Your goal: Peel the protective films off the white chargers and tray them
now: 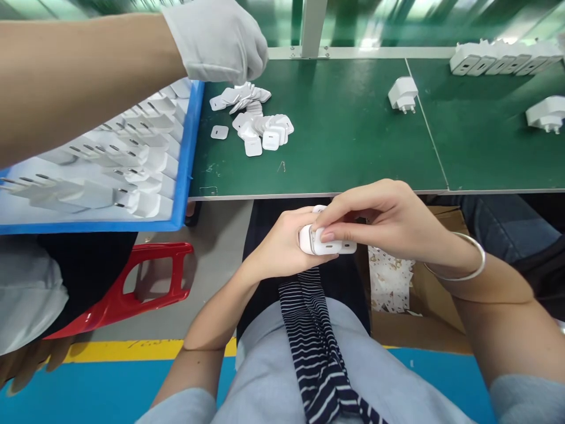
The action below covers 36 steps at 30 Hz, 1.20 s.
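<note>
Gripping white pcs [329, 246] in L hand [280, 242]; pinching front one w/ fingers of R hand [391, 221], just off near edge of bench [353, 156]. Prob. aligning. Needing next: firm L hold, light R pinch.

A factory assembly line is being indicated by a green bench [339, 159] where white plates [253, 146] are being kept in piles. Pronged plugs [152, 204] are being held in a blue-rimmed tray [188, 153], and the floor [110, 388] is being crossed by a yellow stripe [128, 351].
</note>
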### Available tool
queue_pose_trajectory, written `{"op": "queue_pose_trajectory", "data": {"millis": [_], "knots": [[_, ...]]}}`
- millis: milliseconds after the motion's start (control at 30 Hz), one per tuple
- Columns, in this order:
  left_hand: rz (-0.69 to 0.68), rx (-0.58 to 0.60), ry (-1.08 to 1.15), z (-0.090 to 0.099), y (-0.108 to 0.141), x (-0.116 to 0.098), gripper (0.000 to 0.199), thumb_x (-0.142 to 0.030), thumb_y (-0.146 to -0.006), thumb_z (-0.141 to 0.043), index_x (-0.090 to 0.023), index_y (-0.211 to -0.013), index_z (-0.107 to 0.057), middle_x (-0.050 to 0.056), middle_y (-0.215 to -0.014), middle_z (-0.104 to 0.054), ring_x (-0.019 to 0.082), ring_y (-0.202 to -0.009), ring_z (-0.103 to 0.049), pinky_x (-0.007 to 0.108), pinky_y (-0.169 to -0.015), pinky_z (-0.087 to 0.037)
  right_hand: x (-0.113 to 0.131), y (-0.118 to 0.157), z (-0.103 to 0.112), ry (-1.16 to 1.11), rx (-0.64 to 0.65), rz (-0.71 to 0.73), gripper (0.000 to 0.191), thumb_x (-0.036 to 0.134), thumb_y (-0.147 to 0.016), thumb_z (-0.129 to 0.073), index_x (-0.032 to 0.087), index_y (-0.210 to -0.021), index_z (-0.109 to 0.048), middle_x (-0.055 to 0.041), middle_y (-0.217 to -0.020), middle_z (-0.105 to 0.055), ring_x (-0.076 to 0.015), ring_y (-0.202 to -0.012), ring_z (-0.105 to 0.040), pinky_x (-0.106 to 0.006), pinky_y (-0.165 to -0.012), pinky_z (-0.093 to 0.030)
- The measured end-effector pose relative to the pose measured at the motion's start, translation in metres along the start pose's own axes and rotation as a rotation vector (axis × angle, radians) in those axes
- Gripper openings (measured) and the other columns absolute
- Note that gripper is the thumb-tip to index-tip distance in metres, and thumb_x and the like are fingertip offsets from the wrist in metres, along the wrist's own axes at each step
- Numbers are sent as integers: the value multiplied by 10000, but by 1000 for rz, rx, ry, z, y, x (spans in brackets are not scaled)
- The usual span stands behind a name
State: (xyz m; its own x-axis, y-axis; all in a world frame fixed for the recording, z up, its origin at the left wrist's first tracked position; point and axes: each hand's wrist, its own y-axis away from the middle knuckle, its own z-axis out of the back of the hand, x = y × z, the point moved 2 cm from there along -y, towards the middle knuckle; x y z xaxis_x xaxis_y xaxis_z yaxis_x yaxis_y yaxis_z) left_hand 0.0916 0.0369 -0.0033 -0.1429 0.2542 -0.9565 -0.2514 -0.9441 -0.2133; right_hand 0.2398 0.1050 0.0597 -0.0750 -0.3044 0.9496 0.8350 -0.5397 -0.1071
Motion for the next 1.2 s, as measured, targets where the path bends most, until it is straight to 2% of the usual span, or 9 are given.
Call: {"op": "queue_pose_trajectory", "data": {"millis": [200,400,700,800,900,967,1100,1200], "knots": [[-23,2,4,-1,1,2,234,-147,-738,-802,-157,-950,-704,28,-898,-705,167,-818,-663,282,-722,-527,1,4,-2,124,-25,47,32,227,-879,-758,234,-858,-781,7,-835,-793,-140,-675,-694,-273,-581,-530],[-56,-23,-17,-1,0,2,184,-171,-751,-805,-169,-899,-695,-4,-833,-663,114,-732,-605,228,-653,-485,6,8,-8,387,-89,209,142,182,-917,-696,274,-827,-755,13,-771,-776,-148,-628,-662,-308,-604,-511],[-82,-35,-26,-1,0,-3,161,-159,-763,-789,-171,-880,-679,-9,-833,-676,106,-734,-614,218,-669,-496,6,8,-11,370,-108,77,86,198,-900,-711,234,-824,-730,23,-682,-715,-102,-530,-541,-258,-497,-397],[-64,-42,-24,-1,0,-2,147,-177,-765,-789,-164,-874,-691,9,-837,-688,129,-757,-653,236,-685,-522,4,8,-12,355,-129,26,29,195,-880,-730,216,-875,-711,61,-568,-575,-87,-497,-460,-245,-489,-357],[-76,-31,0,-2,0,0,172,-186,-780,-781,-179,-943,-727,32,-909,-742,161,-835,-699,265,-739,-555,0,7,-10,303,-151,-37,190,228,-850,-770,209,-1021,-687,98,-540,-414,-87,-491,-378,-242,-497,-341],[-82,-21,32,-2,0,3,209,-201,-786,-787,-188,-987,-734,36,-948,-762,168,-850,-715,277,-752,-571,-4,5,-9,238,-117,-59,230,278,-851,-779,202,-1047,-683,75,-603,-474,-97,-545,-436,-243,-535,-378],[-72,-36,64,-4,0,8,263,-218,-769,-814,-184,-1012,-719,54,-1023,-763,186,-896,-734,311,-807,-597,-10,2,-7,81,-25,-80,178,329,-883,-751,188,-984,-712,-12,-842,-677,-142,-742,-601,-261,-650,-462],[-97,-63,85,-5,0,10,248,-209,-766,-812,-180,-991,-712,67,-1055,-756,185,-914,-736,311,-813,-604,-11,3,-7,44,0,-70,145,320,-903,-731,181,-945,-723,-7,-806,-677,-133,-716,-591,-259,-641,-453]]}}
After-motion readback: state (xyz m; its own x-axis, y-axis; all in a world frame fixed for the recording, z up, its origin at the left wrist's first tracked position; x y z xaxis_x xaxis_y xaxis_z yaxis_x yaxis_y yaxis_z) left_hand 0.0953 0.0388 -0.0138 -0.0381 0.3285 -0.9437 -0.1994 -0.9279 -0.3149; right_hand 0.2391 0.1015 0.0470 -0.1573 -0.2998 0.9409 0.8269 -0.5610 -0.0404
